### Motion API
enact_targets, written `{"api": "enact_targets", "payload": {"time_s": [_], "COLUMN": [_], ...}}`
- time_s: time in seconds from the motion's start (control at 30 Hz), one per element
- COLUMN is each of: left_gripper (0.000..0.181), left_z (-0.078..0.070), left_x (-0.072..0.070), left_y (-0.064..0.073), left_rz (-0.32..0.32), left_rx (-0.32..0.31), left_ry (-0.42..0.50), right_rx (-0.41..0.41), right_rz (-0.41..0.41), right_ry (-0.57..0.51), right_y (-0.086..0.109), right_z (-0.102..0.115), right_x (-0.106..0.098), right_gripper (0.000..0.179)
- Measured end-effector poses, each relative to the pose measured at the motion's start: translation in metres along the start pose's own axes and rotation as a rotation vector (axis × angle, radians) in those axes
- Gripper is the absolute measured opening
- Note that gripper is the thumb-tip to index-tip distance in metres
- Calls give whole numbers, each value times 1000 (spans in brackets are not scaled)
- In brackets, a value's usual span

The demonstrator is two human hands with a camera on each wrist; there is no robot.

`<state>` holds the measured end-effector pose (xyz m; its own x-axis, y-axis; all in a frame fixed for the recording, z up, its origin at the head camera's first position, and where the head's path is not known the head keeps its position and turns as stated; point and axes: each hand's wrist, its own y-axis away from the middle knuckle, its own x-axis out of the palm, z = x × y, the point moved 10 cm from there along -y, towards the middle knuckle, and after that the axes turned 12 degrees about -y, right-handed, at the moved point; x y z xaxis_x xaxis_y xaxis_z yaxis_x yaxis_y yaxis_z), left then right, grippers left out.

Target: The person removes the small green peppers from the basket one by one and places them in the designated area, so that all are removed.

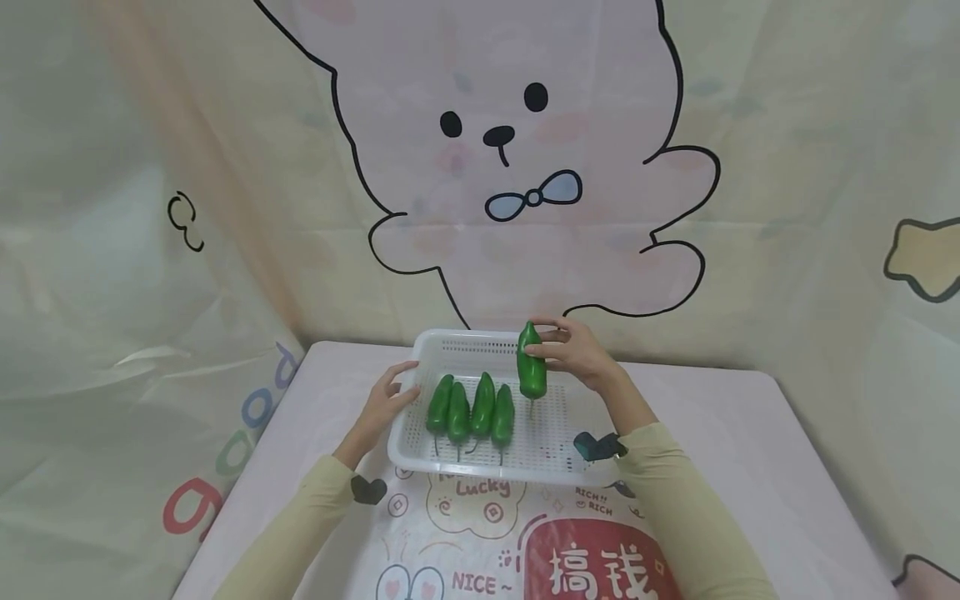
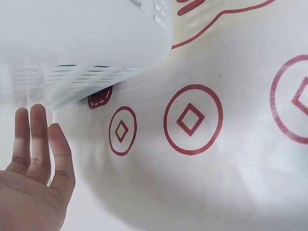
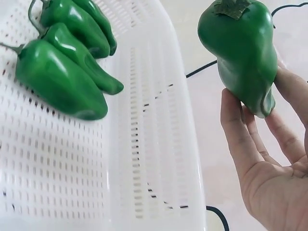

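Observation:
A white perforated plastic basket [image 1: 551, 433] sits on the table with several green peppers [image 1: 482, 407] side by side in its left half, stems toward the person. My right hand [image 1: 583, 357] holds another green pepper [image 1: 532, 371] over the basket's far right part, tip up and stem hanging down. In the right wrist view, thumb and fingers [image 3: 237, 132] pinch that pepper near its narrow tip. My left hand [image 1: 378, 408] is at the basket's left side, fingertips right at the rim. The left wrist view shows its fingers [image 2: 39, 139] extended beside the slotted wall.
A white table [image 1: 720, 442] carries a printed cover with a red patch [image 1: 600, 558] in front of the basket. Behind it hangs a cloth backdrop [image 1: 510, 250] with a cartoon bear, and more cloth hangs at both sides.

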<state>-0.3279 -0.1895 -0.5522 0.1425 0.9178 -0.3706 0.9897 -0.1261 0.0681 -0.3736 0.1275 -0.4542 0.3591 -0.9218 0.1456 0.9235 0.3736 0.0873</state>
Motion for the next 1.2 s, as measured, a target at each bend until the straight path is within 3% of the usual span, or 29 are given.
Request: {"api": "enact_targets", "payload": {"time_s": [0.43,0.8,1.2], "left_gripper": [60,55,54], "left_z": [4,2,-2], "left_x": [-4,-3,0], "left_y": [2,5,5], "left_rz": [15,-5,8], "left_rx": [-3,4,-22], "left_ry": [-5,-41,-32], "right_rx": [11,-73,-94], "right_rz": [-32,-45,-84], "right_ry": [60,86,69], "right_y": [16,30,53], "right_z": [9,17,18], "right_x": [-32,-67,-107], "right_gripper": [64,65,67]}}
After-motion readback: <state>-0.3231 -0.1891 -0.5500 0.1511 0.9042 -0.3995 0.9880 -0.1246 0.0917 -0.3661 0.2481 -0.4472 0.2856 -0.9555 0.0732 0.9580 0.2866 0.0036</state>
